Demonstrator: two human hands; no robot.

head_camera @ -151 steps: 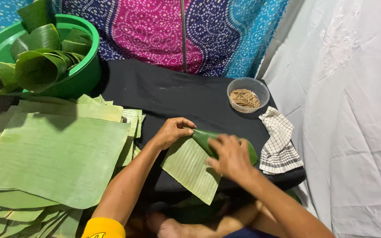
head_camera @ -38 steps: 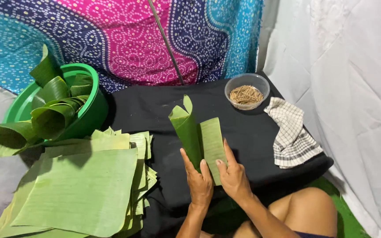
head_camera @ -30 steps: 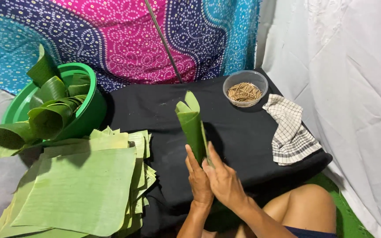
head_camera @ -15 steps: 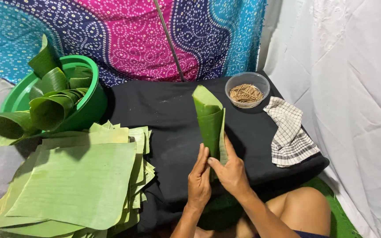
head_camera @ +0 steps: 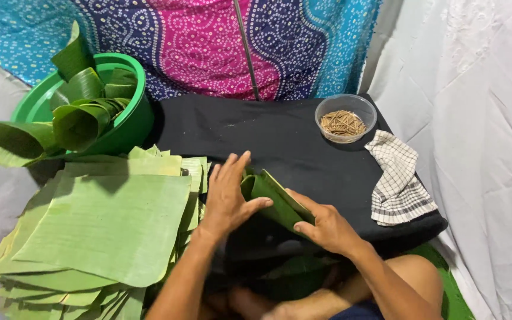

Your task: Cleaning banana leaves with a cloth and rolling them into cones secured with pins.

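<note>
A rolled banana leaf (head_camera: 275, 197) lies tilted low over the black cloth-covered table (head_camera: 280, 133), near its front edge. My right hand (head_camera: 326, 226) grips the roll's lower end from the right. My left hand (head_camera: 227, 194) presses flat against the roll's left side with fingers spread, the thumb touching the leaf.
A thick stack of cut banana leaves (head_camera: 99, 231) lies at the left. Behind it a green basin (head_camera: 127, 127) holds rolled leaves. A clear bowl of small sticks (head_camera: 345, 120) stands at the back right, with a checked cloth (head_camera: 397, 184) in front of it. White fabric hangs at the right.
The rolled leaf stood upright between both hands half a second ago. It is now tipped down toward the table, and my left hand has opened flat against it.
</note>
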